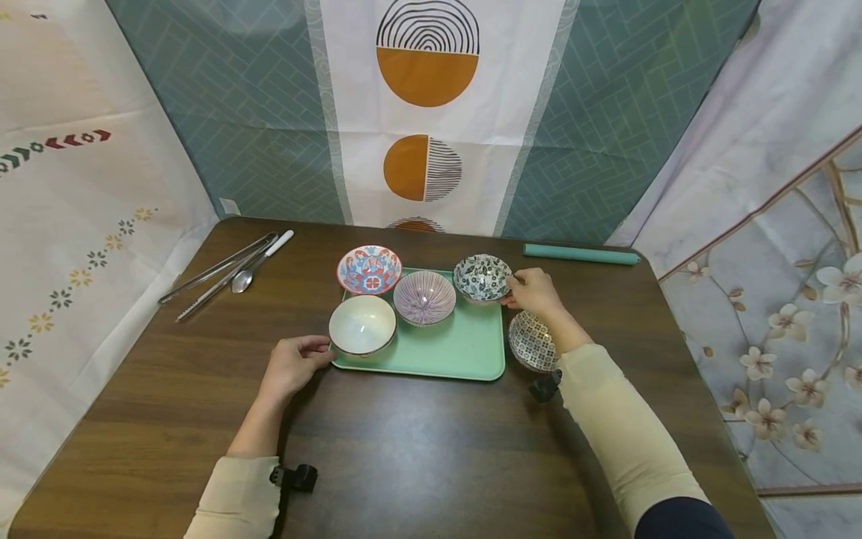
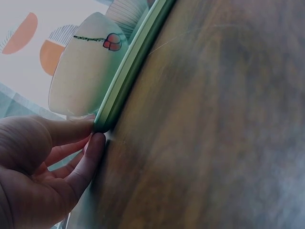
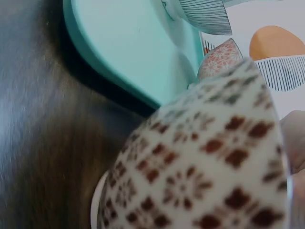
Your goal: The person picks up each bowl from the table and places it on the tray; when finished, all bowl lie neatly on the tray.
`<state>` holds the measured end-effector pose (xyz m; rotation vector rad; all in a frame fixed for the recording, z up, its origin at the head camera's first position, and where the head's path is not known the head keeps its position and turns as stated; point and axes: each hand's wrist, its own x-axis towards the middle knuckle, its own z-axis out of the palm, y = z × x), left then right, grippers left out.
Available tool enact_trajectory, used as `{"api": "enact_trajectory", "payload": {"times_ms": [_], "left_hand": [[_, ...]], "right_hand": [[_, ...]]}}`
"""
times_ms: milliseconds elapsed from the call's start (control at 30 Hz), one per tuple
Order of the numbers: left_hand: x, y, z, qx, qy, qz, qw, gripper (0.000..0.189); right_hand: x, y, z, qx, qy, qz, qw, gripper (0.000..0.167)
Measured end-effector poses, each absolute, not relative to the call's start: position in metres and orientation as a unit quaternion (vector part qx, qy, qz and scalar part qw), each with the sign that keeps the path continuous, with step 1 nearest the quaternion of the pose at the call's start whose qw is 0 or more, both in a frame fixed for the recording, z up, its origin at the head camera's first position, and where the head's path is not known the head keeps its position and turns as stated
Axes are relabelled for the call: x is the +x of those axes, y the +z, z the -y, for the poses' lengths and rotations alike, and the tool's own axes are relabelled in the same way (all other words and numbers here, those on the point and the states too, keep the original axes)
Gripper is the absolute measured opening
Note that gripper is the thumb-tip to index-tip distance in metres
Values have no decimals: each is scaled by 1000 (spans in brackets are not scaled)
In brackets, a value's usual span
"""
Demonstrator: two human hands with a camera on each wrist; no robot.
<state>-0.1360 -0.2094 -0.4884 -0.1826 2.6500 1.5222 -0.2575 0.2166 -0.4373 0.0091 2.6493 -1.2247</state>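
My left hand (image 1: 296, 367) pinches the front left corner of a mint-green tray (image 1: 465, 352); the left wrist view shows thumb and fingers meeting at its rim. At the tray's back right, my right hand (image 1: 535, 293) holds the right side of a black-and-white floral bowl (image 1: 481, 277). Its fingertips are small in the head view, and the right wrist view mostly hides that hand. A white bowl (image 1: 362, 325), a purple-striped bowl (image 1: 424, 298) and a red-and-blue bowl (image 1: 369, 269) stand at the tray's left and middle. Right of the tray sits a brown-patterned bowl (image 3: 190, 176), under my right forearm.
Metal tongs (image 1: 225, 273) and a white-handled spoon (image 1: 259, 262) lie at the table's back left. A rolled green mat or tube (image 1: 581, 254) lies along the back right edge. The wooden table (image 1: 404, 449) extends in front of the tray, with fabric hangings behind and beside it.
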Motion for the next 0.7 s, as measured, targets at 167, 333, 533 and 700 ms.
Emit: {"api": "enact_trajectory", "payload": {"times_ms": [167, 333, 533, 700], "left_hand": [[-137, -490, 210, -60, 497, -865, 40, 32], [-137, -490, 210, -58, 492, -868, 37, 32], [-136, -489, 210, -58, 491, -868, 36, 32], [-136, -488, 209, -56, 494, -867, 31, 32]], "right_hand": [[-254, -432, -227, -12, -363, -928, 82, 42], [-245, -426, -248, -52, -342, -936, 65, 49], [-232, -429, -277, -134, -300, -943, 55, 46], [-220, -432, -297, -147, -287, -945, 59, 47]]}}
